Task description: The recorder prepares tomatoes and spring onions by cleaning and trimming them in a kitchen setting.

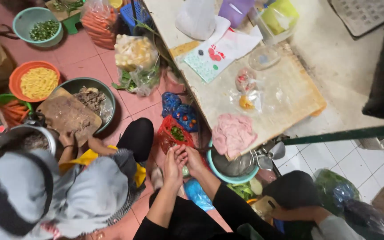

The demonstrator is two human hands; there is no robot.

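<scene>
My left hand [173, 165] and my right hand [194, 160] meet fingertip to fingertip low over the red tiled floor [78, 53]. They hover just below a red plastic bag [173, 132] of green and red chillies. Whatever is between the fingers is too small to make out. A pale green bit [186, 170] shows right under the hands. A teal basin [221, 171] with a metal bowl inside sits to the right of my right hand.
A person in a grey head cover [45, 191] crouches at left, one hand on a wooden cutting board [67, 115] laid over a bowl. Bowls of yellow pieces [35, 82] and chopped greens [38, 26] stand beyond. A low table [285, 93] holds bags and a pink cloth [233, 133]. Another person [298, 195] is at lower right.
</scene>
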